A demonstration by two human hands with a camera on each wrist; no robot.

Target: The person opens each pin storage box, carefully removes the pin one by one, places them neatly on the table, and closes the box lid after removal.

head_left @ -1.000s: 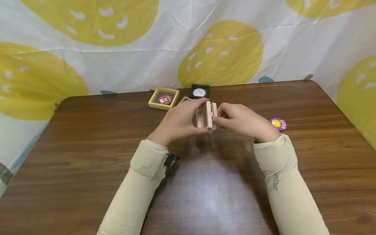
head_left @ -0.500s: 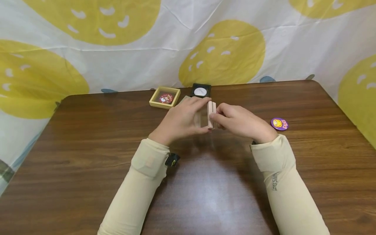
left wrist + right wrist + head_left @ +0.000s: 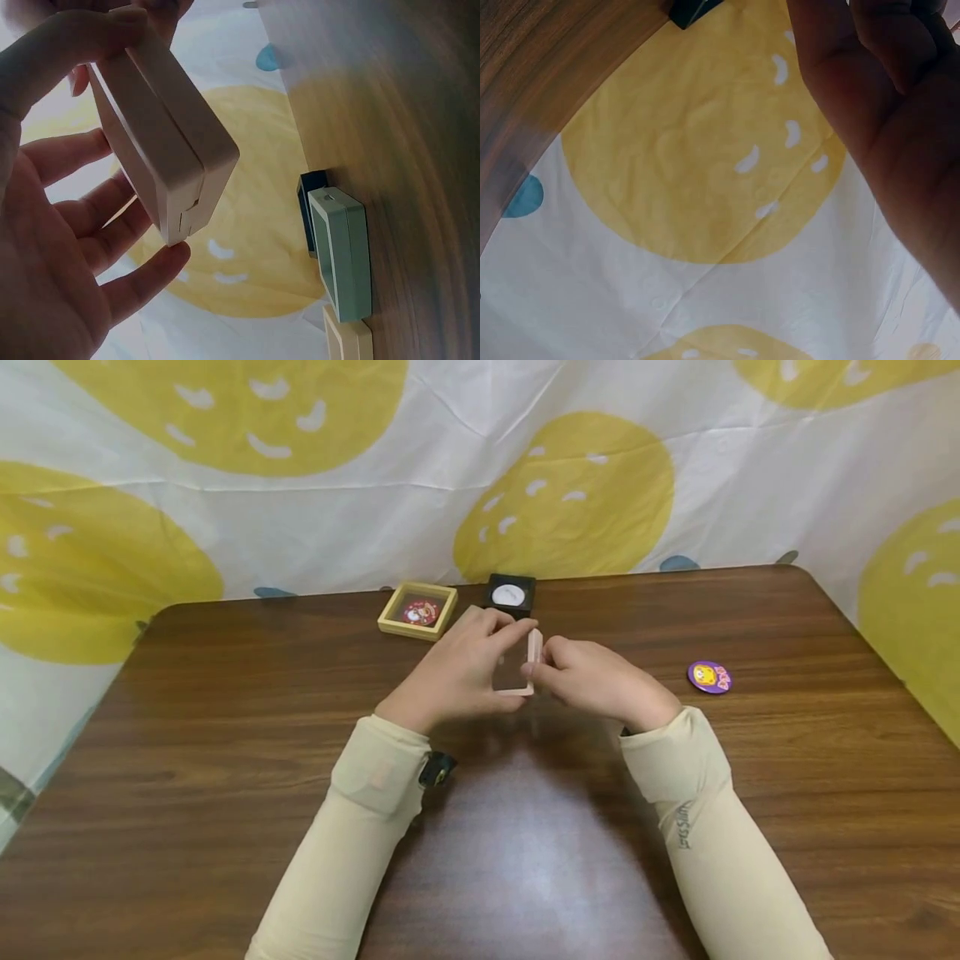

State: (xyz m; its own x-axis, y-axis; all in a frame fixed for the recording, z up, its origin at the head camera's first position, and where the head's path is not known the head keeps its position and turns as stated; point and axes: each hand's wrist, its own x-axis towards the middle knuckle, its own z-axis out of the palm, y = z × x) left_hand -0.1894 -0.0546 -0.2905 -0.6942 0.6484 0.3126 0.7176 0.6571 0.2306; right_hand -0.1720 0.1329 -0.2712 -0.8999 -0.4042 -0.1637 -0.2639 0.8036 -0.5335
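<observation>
A pale pink display case (image 3: 535, 647) with a clear window is held up over the table, standing on edge. My left hand (image 3: 457, 668) grips it from the left, thumb on the lower edge and fingers at the upper edge. In the left wrist view the two halves of the pink case (image 3: 165, 127) lie together with a thin seam between them. My right hand (image 3: 600, 685) pinches its right edge, thumb on the near side and fingers curled behind. In the right wrist view only part of the right hand (image 3: 900, 112) shows, the case hidden.
A yellow case (image 3: 405, 630) with a red badge (image 3: 422, 612) and a black case (image 3: 512, 595) with a white disc stand at the table's back edge. A green case (image 3: 349, 255) sits between them, hidden in the head view. A purple badge (image 3: 708, 677) lies to the right.
A second ago the pink case's halves stood apart at the right side; now they are together. The right hand has moved slightly left, and the case has turned a little.
</observation>
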